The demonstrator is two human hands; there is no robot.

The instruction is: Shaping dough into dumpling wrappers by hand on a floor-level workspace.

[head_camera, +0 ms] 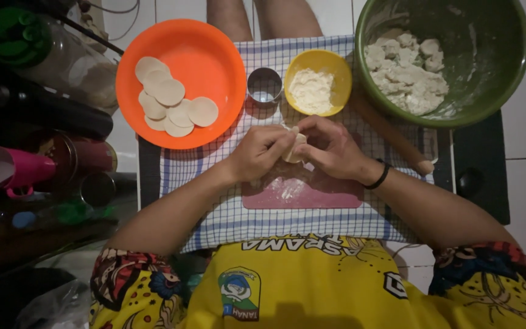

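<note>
Both hands, left hand [257, 152] and right hand [330, 146], pinch a dough piece [294, 148] above a pink board [312, 194].

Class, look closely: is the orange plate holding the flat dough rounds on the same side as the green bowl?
No. The orange plate sits left, the green bowl right.

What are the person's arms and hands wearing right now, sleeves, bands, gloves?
Both hands are bare, with no gloves: left hand, right hand. A thin black wristband circles the right wrist. Short patterned sleeves in dark, red and orange tones end above the elbows; the forearms are uncovered.
</note>
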